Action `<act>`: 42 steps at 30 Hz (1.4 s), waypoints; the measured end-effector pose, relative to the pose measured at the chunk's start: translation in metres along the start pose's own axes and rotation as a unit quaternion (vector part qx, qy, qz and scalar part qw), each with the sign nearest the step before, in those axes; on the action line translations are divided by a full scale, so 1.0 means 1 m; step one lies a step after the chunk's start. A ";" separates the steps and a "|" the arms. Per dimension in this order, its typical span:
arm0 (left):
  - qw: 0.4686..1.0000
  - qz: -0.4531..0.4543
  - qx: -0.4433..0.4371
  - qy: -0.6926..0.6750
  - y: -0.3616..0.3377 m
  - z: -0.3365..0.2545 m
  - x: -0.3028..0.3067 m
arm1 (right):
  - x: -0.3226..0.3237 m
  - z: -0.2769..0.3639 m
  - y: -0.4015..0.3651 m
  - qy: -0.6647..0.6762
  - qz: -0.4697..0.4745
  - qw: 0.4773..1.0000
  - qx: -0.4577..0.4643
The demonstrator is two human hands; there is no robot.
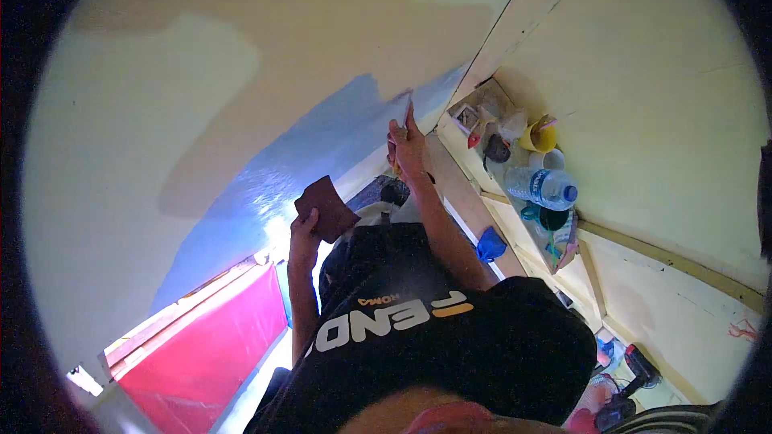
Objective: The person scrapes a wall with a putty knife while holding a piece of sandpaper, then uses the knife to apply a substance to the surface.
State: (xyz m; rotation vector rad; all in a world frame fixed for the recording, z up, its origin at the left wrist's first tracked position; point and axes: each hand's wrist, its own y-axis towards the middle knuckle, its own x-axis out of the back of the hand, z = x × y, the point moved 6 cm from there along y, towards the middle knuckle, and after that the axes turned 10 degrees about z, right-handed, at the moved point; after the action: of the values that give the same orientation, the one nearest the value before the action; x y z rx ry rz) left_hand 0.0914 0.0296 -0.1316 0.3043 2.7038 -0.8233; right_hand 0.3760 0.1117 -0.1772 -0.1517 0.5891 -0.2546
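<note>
My left hand (303, 239) holds a flat, brown, roughly square sheet (325, 207) that looks like sandpaper, gripped by its lower left edge in front of my body. My right hand (408, 151) is raised to the wall, its fingers closed round a slim tool (408, 103). The tool's pale, narrow end is at or very near the wall, and a bit of yellowish handle shows below the fingers. I cannot make out its exact kind. Around its tip, a glossy blue-grey patch (322, 133) spreads over the beige wall (338, 24).
On my right runs a ledge holding a water bottle (540, 186), a yellow cup (539, 137), a white cup (548, 160) and small items. A blue bag (490, 244) hangs below it. A red panel (205, 345) stands at lower left. Tools (641, 366) lie at lower right.
</note>
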 end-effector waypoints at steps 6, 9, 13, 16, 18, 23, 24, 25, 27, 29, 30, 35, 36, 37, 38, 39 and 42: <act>1.000 -0.003 0.004 -0.001 0.004 0.004 0.008 | 0.001 -0.005 0.005 -0.015 -0.004 1.000 0.011; 1.000 0.015 0.010 0.022 0.003 0.006 0.005 | 0.004 -0.010 0.005 -0.116 0.001 0.993 0.016; 0.997 -0.008 0.006 0.079 0.014 -0.001 -0.007 | 0.001 -0.059 -0.040 -0.346 0.139 0.904 0.209; 0.994 -0.025 0.017 0.107 0.024 0.000 -0.011 | 0.012 -0.045 -0.055 -0.440 0.146 0.817 0.343; 0.994 -0.022 0.009 0.105 0.028 -0.002 -0.014 | 0.033 -0.036 -0.039 -0.406 0.122 0.861 0.281; 0.995 -0.013 -0.007 0.096 0.034 0.003 -0.023 | 0.017 0.024 -0.008 -0.143 0.031 0.989 -0.003; 0.995 -0.019 -0.006 0.094 0.033 0.005 -0.024 | 0.016 0.009 -0.001 -0.185 0.036 0.982 0.023; 0.995 -0.025 0.007 0.092 0.031 0.007 -0.026 | 0.020 -0.024 0.007 -0.226 0.041 0.972 0.049; 0.995 -0.036 0.031 0.089 0.030 0.008 -0.035 | 0.011 -0.046 -0.003 -0.278 0.114 0.954 0.009; 0.997 -0.036 0.008 0.071 0.027 0.004 -0.042 | 0.008 -0.060 -0.018 -0.299 0.219 0.926 -0.076; 0.997 -0.036 -0.005 0.062 0.026 0.002 -0.045 | 0.011 -0.061 -0.026 -0.292 0.285 0.902 -0.143; 0.994 -0.059 -0.029 0.084 0.017 -0.010 -0.051 | 0.065 -0.041 -0.016 -0.078 0.217 0.962 -0.146; 0.993 -0.068 -0.037 0.091 0.015 -0.009 -0.050 | 0.076 -0.045 -0.008 0.000 0.235 0.955 -0.181; 0.995 -0.074 -0.046 0.052 0.016 -0.003 -0.047 | 0.078 -0.037 -0.001 -0.040 0.251 0.959 -0.124; 0.994 -0.078 -0.040 0.067 0.016 0.002 -0.042 | 0.079 -0.032 0.005 -0.078 0.266 0.959 -0.066; 0.993 -0.080 -0.031 0.084 0.012 0.000 -0.041 | 0.076 -0.025 0.011 -0.069 0.296 0.953 0.011; 0.991 -0.098 -0.023 0.085 0.009 0.001 -0.046 | 0.082 -0.030 0.034 -0.140 0.230 0.963 -0.023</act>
State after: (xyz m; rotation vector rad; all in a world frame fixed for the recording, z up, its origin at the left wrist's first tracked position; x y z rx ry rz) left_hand 0.1372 0.0313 -0.1216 0.1046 2.9447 -0.8184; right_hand 0.4316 0.1197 -0.2523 -0.0896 0.3342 0.2309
